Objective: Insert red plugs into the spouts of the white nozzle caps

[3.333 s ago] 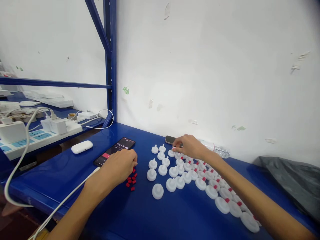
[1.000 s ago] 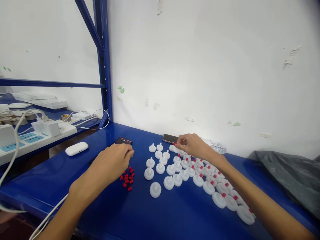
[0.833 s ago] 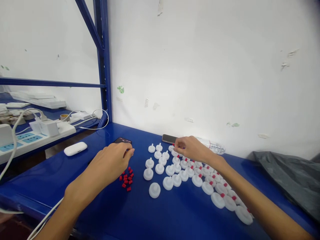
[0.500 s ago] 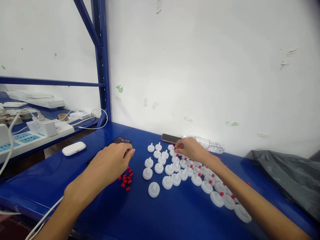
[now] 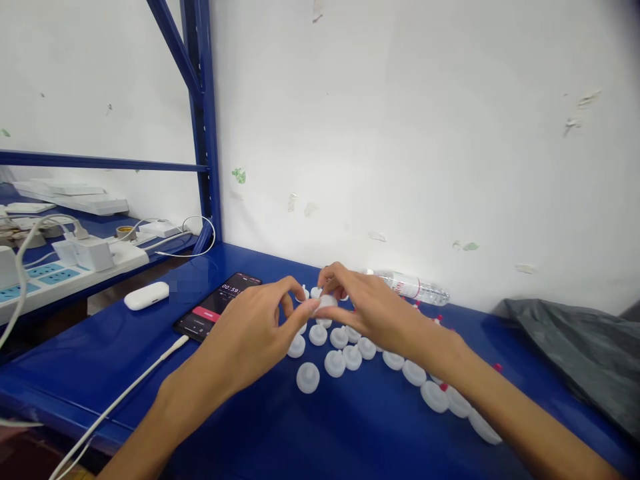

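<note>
Over the rows of white caps, my right hand (image 5: 357,300) grips a round white cap (image 5: 326,305) between thumb and fingers. My left hand (image 5: 265,320) meets it from the left, thumb and fingertips bent together at the cap's edge; what they pinch, if anything, is too small to make out. Below the hands stand several white caps with short spouts, such as one (image 5: 308,378) nearest me. To the right, more white caps (image 5: 435,397) lie under my right forearm, some with red tips (image 5: 444,387). My left hand hides the spot where small red pieces lay.
A phone (image 5: 203,319) showing a timer and a white case (image 5: 146,297) lie at the left, near a white cable (image 5: 125,393). A plastic bottle (image 5: 417,288) lies by the wall. Dark sheeting (image 5: 575,353) covers the right side. A power strip (image 5: 65,273) is far left.
My right hand has moved left and nearer, and now holds a white cap. My left hand has moved right to meet it, uncovering the phone and covering the loose red pieces.
</note>
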### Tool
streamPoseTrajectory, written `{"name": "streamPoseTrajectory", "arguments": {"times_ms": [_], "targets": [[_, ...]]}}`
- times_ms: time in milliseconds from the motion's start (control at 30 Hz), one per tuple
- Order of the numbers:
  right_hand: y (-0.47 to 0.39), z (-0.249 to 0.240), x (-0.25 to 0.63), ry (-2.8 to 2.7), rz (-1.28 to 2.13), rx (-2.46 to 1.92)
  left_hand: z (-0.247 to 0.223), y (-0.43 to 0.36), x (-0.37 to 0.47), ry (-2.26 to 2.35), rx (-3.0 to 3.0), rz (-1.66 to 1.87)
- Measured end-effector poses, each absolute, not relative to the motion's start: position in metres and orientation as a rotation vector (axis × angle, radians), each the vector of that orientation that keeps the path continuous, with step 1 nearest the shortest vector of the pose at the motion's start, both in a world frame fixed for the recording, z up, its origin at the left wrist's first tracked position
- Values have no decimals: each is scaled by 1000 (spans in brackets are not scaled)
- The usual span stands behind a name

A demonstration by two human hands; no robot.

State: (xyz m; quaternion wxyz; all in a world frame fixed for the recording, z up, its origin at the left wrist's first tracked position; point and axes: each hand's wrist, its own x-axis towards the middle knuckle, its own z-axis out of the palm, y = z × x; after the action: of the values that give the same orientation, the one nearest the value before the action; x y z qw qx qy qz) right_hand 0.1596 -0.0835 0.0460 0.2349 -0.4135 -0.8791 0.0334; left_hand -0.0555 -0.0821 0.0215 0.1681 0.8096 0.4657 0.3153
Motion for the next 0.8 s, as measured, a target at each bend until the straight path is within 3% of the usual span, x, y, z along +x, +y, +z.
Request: {"name": "streamPoseTrajectory", "arguments": {"times_ms": [300,567,800], "targets": [[-103,46,143,-2399,-85,-1132,12,-78,-52,1324,2393,974],[-96,50,146,-2267,21,-986,17,-83,-53,1092,2105,1044],[-102,45,142,-2396,-586,-612,29,-86,-59,794,1554,835]]}}
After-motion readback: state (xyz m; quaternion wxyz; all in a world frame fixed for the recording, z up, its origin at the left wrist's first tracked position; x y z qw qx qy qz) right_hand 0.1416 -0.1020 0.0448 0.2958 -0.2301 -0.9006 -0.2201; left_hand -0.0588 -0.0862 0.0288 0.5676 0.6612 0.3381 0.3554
